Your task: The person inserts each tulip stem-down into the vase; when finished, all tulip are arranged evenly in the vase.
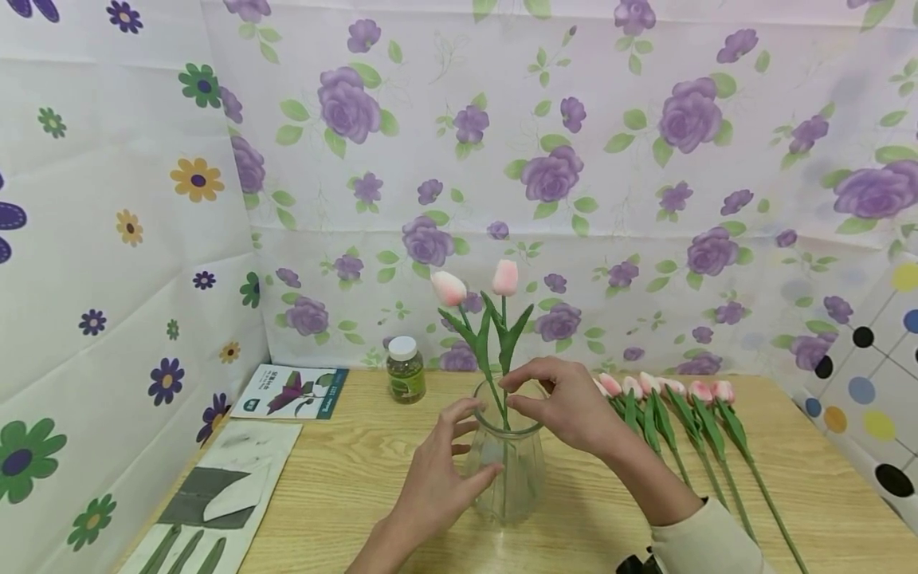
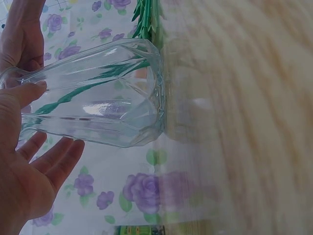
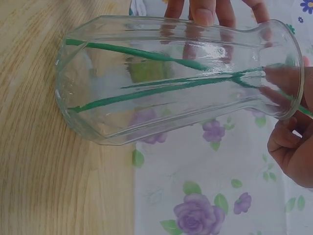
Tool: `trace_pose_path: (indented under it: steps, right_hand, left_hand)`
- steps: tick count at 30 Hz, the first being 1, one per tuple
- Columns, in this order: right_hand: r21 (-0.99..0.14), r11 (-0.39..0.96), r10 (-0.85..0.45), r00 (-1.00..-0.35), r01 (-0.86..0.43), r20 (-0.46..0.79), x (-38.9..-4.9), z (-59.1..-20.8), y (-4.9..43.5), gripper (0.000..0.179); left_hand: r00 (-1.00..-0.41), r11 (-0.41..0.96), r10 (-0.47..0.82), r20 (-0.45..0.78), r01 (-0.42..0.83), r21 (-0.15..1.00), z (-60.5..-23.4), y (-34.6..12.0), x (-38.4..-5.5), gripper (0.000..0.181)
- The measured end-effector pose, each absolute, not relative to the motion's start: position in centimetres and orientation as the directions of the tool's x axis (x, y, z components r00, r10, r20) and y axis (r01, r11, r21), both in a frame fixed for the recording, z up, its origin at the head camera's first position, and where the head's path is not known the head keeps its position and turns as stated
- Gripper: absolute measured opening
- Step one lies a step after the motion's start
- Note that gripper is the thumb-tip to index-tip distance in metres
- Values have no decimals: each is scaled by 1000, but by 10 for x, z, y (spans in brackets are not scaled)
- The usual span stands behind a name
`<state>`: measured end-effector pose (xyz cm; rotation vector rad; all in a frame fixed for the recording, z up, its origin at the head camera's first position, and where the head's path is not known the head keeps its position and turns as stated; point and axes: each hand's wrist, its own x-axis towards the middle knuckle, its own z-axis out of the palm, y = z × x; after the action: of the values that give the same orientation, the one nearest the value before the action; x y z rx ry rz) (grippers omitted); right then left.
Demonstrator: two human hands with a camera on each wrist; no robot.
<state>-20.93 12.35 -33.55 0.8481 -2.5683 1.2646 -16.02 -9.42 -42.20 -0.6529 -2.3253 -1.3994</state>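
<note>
A clear glass vase (image 1: 527,478) stands upright on the wooden table. Two pink tulips (image 1: 505,277) rise from it, their green stems (image 3: 132,50) reaching down to its base in the right wrist view. My left hand (image 1: 433,482) holds the vase from the left, thumb in front and fingers spread around the side. At the rim, my right hand (image 1: 574,402) pinches a tulip stem between thumb and index finger. In the left wrist view the vase (image 2: 93,110) appears sideways, and the right fingertips are partly hidden behind its mouth.
Several loose pink tulips (image 1: 706,434) lie on the table (image 1: 344,478) to the right. A small jar with a white lid (image 1: 405,375) stands behind the vase at left. A printed booklet (image 1: 287,392) and a picture sheet (image 1: 215,494) lie along the left edge.
</note>
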Motion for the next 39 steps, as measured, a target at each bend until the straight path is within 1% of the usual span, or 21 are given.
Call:
trace_pose_path:
  steps: [8,17,22,27,33,39]
  right_hand:
    - [-695,489,-408,-842,-527,352,-208,-335,124,20]
    - [-763,407,-376,-854,-502,361,-209,-332,134,17]
    - [-784,393,-338,-868,-481,363,-210,-331,140,14]
    - [-792,398,-314,-880,-462,356,-212,-331,145,15]
    - [-775,439,-275,-889,-454,366,-211,-329,151,16]
    - [-775,438,-247,-890,-456,384,-210,-331,161,19]
  left_hand:
    - [-834,417,204,512,547,725,-422,-94,-160,89]
    - [-833,407,206,514,551,729,-422,-92,-160,90]
    - [-833,414,206,514,550,725,-423,-93,-160,90]
    - [-834,418,206,512,548,725,-422,-93,-160,90]
    - [-832,419,208,515,551,721,-422,-92,-160,91]
    - [-831,413,202,519,552,724,-422,-92,-160,92]
